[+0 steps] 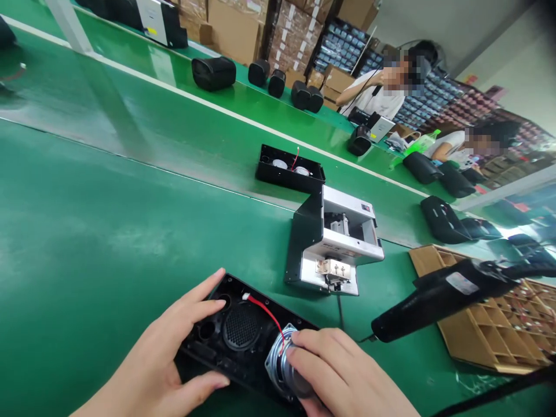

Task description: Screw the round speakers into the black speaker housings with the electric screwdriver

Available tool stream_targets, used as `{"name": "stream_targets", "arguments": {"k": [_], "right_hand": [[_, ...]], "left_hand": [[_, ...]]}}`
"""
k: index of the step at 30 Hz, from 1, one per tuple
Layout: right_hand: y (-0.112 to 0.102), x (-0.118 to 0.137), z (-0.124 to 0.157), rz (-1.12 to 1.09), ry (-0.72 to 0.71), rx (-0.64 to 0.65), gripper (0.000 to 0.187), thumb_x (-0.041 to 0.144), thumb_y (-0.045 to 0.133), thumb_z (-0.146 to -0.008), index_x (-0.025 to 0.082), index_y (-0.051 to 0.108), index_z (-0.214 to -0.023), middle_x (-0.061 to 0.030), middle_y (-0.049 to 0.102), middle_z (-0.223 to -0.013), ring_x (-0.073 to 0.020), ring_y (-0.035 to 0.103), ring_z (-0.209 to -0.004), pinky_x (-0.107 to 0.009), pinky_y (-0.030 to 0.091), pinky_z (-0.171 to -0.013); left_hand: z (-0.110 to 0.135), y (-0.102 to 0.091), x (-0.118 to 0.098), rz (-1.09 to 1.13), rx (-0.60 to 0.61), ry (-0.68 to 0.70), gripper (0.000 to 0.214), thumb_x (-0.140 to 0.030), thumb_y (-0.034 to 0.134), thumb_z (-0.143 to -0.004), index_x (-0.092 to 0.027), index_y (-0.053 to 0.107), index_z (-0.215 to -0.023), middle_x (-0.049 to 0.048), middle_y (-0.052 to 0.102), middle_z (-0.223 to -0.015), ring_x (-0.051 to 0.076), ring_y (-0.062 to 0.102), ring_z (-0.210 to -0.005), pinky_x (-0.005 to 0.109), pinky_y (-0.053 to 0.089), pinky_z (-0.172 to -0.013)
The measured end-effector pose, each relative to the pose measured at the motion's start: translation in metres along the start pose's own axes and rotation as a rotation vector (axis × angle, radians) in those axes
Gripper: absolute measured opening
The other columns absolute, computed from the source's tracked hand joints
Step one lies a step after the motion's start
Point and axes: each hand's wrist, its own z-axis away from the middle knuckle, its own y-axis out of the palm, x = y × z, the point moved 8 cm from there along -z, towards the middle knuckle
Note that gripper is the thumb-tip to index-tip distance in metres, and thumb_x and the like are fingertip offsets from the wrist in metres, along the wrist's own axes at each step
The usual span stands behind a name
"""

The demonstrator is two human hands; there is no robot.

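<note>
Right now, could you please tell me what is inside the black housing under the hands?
Inside the black housing: a round mesh grille, small round holes, and a red wire running to a metal speaker driver. The right hand covers the driver; the housing beneath is hidden.

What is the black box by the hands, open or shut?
Open. The black box lies with its inside bare: the round mesh, red wire and silver speaker show.

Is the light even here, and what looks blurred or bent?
Head view: glare whitens the belt upper left; left hand on the case and right hand on the speaker are sharp; the screwdriver is soft; belt lines lean; top-right corner is dark.
</note>
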Motion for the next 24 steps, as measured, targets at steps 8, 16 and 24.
{"name": "stream_targets", "arguments": {"k": [8, 16, 24], "right_hand": [[-0.002, -0.006, -0.005, 0.033, 0.001, 0.109, 0.041, 0.002, 0.046, -0.103, 0.023, 0.071, -0.127, -0.0054, 0.088, -0.119, -0.0211, 0.085, -0.093, -0.031, 0.074, -0.084], [0.025, -0.002, 0.0, 0.038, -0.043, 0.14, 0.034, 0.009, 0.046, -0.113, 0.02, 0.076, -0.126, -0.0052, 0.089, -0.118, -0.0239, 0.085, -0.094, -0.036, 0.078, -0.086], [0.028, 0.001, 0.0, 0.059, -0.003, 0.165, 0.029, 0.01, 0.061, -0.107, 0.02, 0.079, -0.127, -0.008, 0.088, -0.12, -0.0235, 0.08, -0.095, -0.033, 0.074, -0.079]], "left_hand": [[0.003, 0.002, -0.001, 0.054, -0.023, -0.041, 0.061, -0.059, 0.074, -0.11, -0.03, 0.057, -0.161, 0.0193, 0.051, -0.181, 0.04, 0.063, -0.159, 0.058, 0.064, -0.121], [0.0, 0.001, -0.006, 0.004, 0.016, 0.009, 0.063, -0.057, 0.073, -0.111, -0.027, 0.053, -0.162, 0.0223, 0.045, -0.184, 0.039, 0.059, -0.161, 0.055, 0.065, -0.119], [-0.003, -0.003, -0.005, 0.007, -0.006, 0.012, 0.066, -0.06, 0.072, -0.11, -0.026, 0.054, -0.165, 0.0213, 0.048, -0.183, 0.039, 0.061, -0.159, 0.054, 0.065, -0.118]]}}
